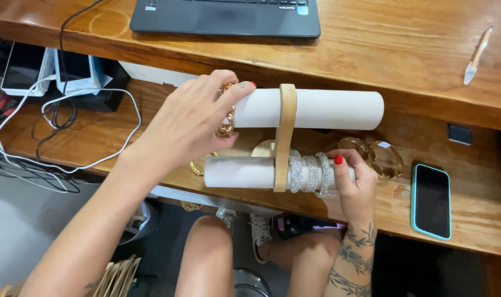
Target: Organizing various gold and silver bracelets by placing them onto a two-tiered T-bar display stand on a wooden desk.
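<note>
A two-tier bracelet stand with white cylinder bars, an upper bar [327, 109] and a lower bar [239, 172], joined by a wooden upright [285, 132], sits on a wooden shelf. My left hand [190, 124] holds a gold bracelet [226, 118] at the left end of the upper bar. My right hand [355, 184] grips the right end of the lower bar, next to three sparkly silver bangles [311, 173]. Another gold bracelet [196, 168] lies partly hidden under my left hand.
A laptop [228, 16] and a clear crystal [477, 55] rest on the desk top. A phone with a teal case [432, 201] lies on the shelf at right, clear glass pieces [379, 157] beside the stand. Cables and devices [52, 82] crowd the left.
</note>
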